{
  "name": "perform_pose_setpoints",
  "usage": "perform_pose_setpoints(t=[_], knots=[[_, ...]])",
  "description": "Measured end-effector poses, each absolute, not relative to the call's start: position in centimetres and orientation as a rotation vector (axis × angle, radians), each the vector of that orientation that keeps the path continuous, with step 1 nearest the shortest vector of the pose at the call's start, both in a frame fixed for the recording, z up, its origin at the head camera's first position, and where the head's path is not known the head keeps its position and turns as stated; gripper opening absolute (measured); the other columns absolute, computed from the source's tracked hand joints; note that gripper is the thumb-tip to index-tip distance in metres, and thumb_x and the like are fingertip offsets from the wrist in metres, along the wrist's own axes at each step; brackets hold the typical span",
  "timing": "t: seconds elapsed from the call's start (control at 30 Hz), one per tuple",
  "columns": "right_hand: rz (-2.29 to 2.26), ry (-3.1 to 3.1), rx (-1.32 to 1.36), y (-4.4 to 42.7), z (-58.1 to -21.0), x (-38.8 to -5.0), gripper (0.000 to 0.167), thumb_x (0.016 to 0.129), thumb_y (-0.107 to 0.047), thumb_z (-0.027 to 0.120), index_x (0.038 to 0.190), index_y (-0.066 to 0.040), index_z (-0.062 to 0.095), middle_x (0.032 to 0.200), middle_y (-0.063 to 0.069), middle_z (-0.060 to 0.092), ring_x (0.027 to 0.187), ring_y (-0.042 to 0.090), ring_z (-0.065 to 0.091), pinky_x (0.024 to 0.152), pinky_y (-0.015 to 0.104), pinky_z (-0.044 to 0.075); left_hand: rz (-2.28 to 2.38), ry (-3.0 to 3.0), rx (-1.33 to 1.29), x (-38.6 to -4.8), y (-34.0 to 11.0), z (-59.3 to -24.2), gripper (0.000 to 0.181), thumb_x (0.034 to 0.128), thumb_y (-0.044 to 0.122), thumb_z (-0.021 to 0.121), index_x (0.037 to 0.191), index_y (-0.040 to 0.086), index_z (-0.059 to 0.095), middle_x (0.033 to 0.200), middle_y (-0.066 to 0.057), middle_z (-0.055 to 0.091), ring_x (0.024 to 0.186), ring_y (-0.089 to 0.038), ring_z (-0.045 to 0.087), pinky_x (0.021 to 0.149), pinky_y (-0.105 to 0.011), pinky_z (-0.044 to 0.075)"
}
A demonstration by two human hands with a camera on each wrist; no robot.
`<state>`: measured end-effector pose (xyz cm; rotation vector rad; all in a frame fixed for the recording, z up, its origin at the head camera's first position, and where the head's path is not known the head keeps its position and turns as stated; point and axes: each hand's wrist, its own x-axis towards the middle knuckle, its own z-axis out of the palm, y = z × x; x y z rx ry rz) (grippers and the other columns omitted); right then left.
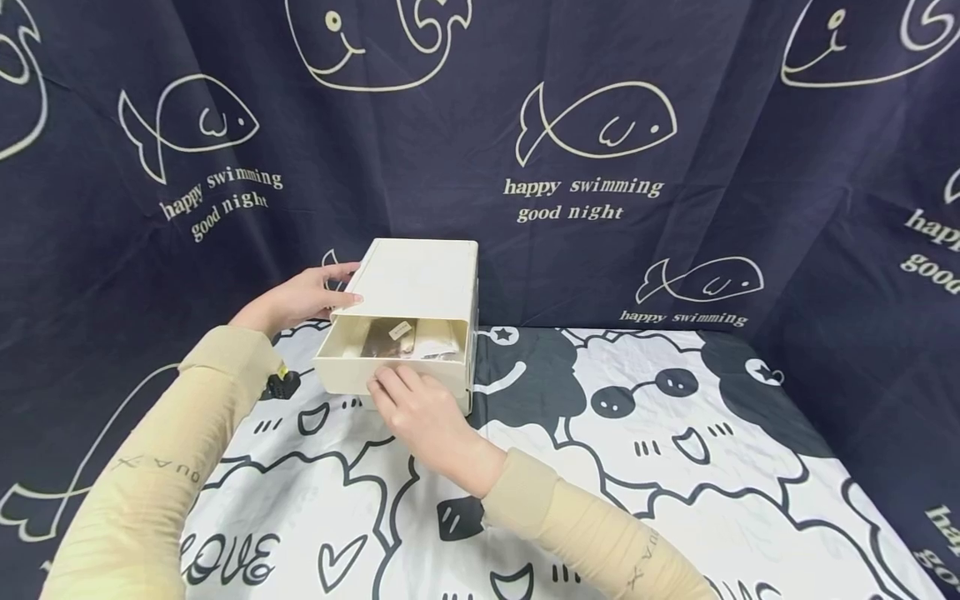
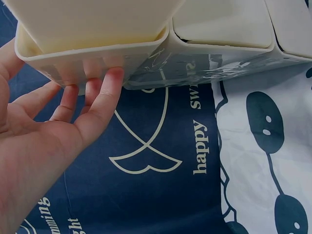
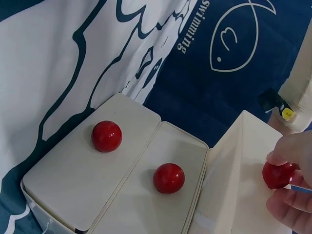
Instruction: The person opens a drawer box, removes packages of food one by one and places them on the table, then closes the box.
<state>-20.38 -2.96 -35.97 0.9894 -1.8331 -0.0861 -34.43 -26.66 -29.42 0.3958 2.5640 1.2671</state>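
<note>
A white drawer cabinet [image 1: 420, 275] stands at the back of the cloth-covered table, its top drawer [image 1: 341, 375] pulled partly out. Inside the drawer lie a dark brown piece with a small label [image 1: 401, 331] and a whitish packet [image 1: 437, 343]; their kinds are unclear. My right hand [image 1: 427, 421] pinches that drawer's round red knob [image 3: 277, 176] between thumb and fingers. Against the cabinet's left side rests my left hand [image 1: 300, 296], fingertips [image 2: 115, 75] touching the casing and thumb over the top edge.
Two lower drawers [image 3: 187, 146] are closed, each with a red knob [image 3: 168, 178]. A dark blue curtain [image 1: 592, 250] hangs right behind the cabinet. Sheep-patterned white cloth [image 1: 645, 533] covers the table. A small black device [image 1: 282, 385] shows beside the left sleeve.
</note>
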Motion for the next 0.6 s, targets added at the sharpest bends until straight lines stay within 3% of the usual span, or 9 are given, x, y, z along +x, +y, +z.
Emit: perform_pose_setpoints(t=[0.37, 0.6], knots=[[-0.033, -1.764, 1.066, -2.7, -33.7, -18.4, 0.029, 0.089, -0.007, 0.045, 0.099, -0.010, 0.072, 0.097, 0.000, 0.064, 0.085, 0.013, 0.058, 0.064, 0.018, 0.045, 1.250, 2.573, 0.381, -34.0, -26.3, -28.6, 0.072, 0.0908, 0.025, 0.063, 0.150, 0.012, 0.025, 0.138, -0.017, 0.038, 0.114, -0.029, 0.051, 0.097, -0.051, 0.041], [-0.064, -1.781, 1.067, -2.6, -35.3, -18.5, 0.033, 0.092, -0.009, 0.041, 0.102, -0.011, 0.072, 0.099, 0.000, 0.064, 0.086, 0.014, 0.058, 0.063, 0.020, 0.044, 1.236, 2.575, 0.379, -34.0, -26.3, -28.9, 0.071, 0.0907, 0.025, 0.063, 0.150, 0.011, 0.025, 0.139, -0.018, 0.038, 0.118, -0.031, 0.049, 0.098, -0.053, 0.040]])
